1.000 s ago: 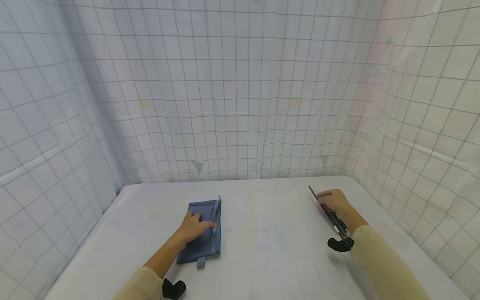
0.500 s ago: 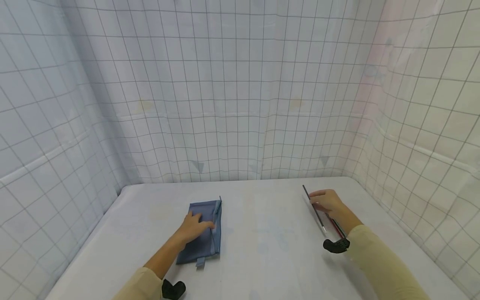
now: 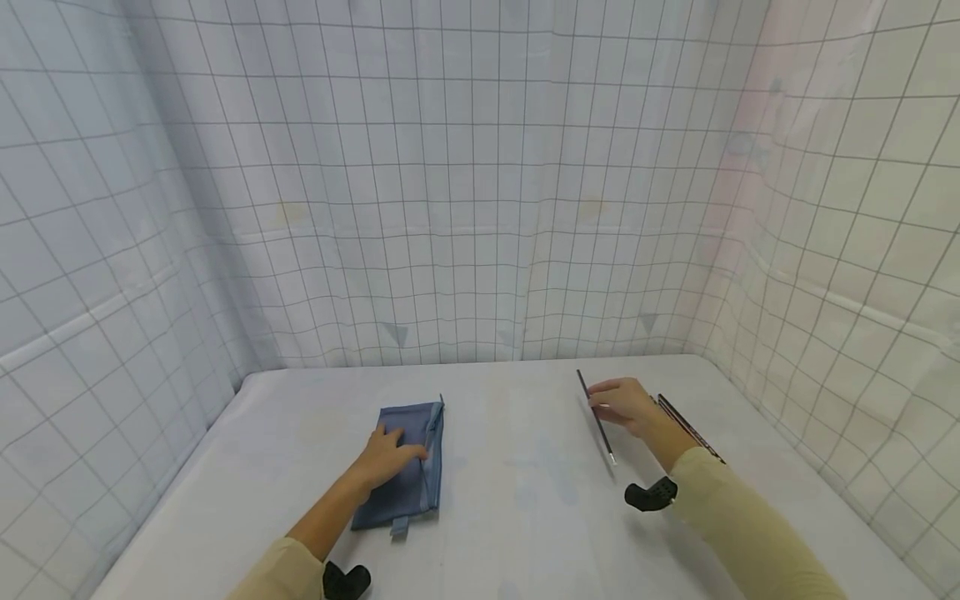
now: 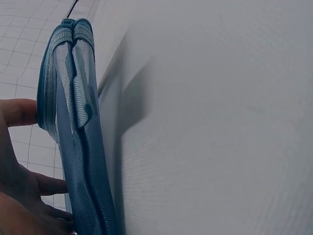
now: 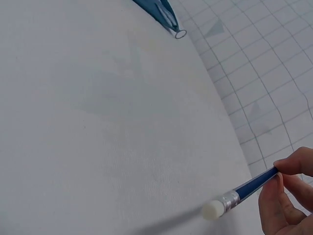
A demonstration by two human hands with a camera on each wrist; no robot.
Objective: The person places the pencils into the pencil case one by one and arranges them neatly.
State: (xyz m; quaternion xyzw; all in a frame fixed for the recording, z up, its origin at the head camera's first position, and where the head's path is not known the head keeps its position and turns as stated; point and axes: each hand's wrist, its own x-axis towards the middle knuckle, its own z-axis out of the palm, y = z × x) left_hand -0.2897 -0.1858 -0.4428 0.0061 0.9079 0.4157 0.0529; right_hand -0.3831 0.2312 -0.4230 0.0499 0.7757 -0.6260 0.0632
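Note:
A flat blue zip pouch (image 3: 408,498) lies on the left half of the white table. My left hand (image 3: 384,458) rests on top of it, fingers spread. Seen edge-on in the left wrist view, the pouch (image 4: 88,161) has its zipped end up, and fingers (image 4: 20,112) touch one side. Over on the right, my right hand (image 3: 626,407) pinches a dark pencil (image 3: 604,435) between thumb and fingertips. The right wrist view shows this pencil (image 5: 255,183) with a blue barrel, a metal band and a white eraser (image 5: 212,210), held above the table.
Several dark pencils (image 3: 692,429) lie on the table behind the right wrist, partly hidden by the forearm. Gridded white curtains (image 3: 480,208) enclose the table (image 3: 510,533) at the back and both sides. A black wrist mount (image 3: 651,495) sticks out beneath the right wrist.
My right hand has drawn one pencil away from the bunch and carried it left, uncovering the other pencils. The left hand stays on the pouch.

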